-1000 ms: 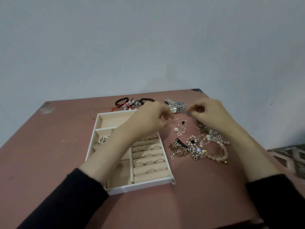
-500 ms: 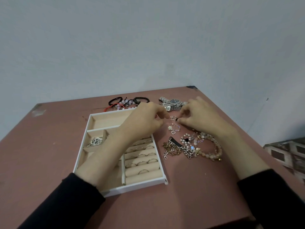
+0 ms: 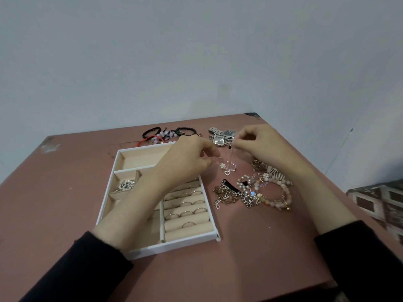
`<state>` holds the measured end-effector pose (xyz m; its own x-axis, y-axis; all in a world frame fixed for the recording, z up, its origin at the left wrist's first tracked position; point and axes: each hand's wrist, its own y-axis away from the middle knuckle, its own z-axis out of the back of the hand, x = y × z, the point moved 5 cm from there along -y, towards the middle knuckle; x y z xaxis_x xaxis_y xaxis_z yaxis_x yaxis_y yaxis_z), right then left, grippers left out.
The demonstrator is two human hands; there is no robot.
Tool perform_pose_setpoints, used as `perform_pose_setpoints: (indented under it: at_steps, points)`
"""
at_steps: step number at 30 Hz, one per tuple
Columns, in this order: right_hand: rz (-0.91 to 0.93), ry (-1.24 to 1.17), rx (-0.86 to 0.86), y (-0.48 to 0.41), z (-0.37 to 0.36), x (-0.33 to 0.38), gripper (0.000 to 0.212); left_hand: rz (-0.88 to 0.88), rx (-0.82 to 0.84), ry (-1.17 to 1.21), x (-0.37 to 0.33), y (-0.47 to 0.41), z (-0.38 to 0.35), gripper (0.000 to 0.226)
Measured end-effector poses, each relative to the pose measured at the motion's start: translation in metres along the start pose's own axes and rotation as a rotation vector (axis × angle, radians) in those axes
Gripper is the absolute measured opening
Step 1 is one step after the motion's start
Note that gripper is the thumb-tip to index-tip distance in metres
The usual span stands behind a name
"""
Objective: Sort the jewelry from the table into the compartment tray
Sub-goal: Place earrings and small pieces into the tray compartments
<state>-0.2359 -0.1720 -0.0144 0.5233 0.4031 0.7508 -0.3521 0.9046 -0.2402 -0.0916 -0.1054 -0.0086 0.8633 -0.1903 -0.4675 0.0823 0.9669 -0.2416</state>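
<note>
A white compartment tray with beige lining lies on the table, with several rings in its padded rolls and silver pieces in a left compartment. My left hand and my right hand hover just past the tray's far right corner, each pinching one end of a thin silver chain held between them. Its heart charm rests on the table below. A heap of chains and bead bracelets lies right of the tray.
Two silver watches lie at the back, partly behind my right hand. Black, red and pink cord bracelets lie behind the tray. The pink table ends at a grey wall; its right edge drops to a patterned floor.
My hands have drawn slightly apart and risen, lifting the thin chain's ends off the table. The camera view shifted a little; the tray and heap stayed put.
</note>
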Motion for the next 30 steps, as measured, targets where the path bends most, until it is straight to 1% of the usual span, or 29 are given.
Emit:
perform_pose_setpoints:
  at_steps: [4,6,8,15,18,20,24,28,30]
  points:
    - [-0.071,-0.254,0.0,0.001,0.001,0.0,0.009,0.014,0.001,-0.006,0.003,0.001,0.0,0.02]
    - [-0.064,-0.377,0.008,0.002,0.002,0.004,0.012,0.008,0.004,-0.009,0.004,0.001,0.001,0.019]
    - [-0.037,-0.431,0.01,0.001,0.003,0.006,0.016,-0.001,0.011,-0.006,0.004,0.001,0.002,0.017]
    - [0.008,-0.522,-0.004,0.001,0.006,0.009,0.021,-0.1,0.138,0.004,-0.008,0.007,-0.003,0.008]
    - [-0.005,-0.548,-0.029,0.0,0.008,0.007,0.02,-0.095,0.156,0.025,-0.014,0.006,-0.007,0.01]
    - [-0.021,-0.55,-0.058,-0.001,0.01,0.005,0.02,-0.105,0.156,0.005,-0.018,0.003,-0.011,0.015]
    - [-0.045,-0.556,-0.105,-0.002,0.014,0.0,0.021,-0.111,0.165,-0.035,-0.029,-0.006,-0.022,0.016]
    - [-0.058,-0.557,-0.111,-0.001,0.015,-0.002,0.023,-0.084,0.25,-0.062,-0.037,-0.014,-0.037,0.018]
    - [-0.064,-0.56,-0.109,-0.001,0.015,-0.002,0.022,-0.077,0.301,-0.068,-0.04,-0.017,-0.043,0.013]
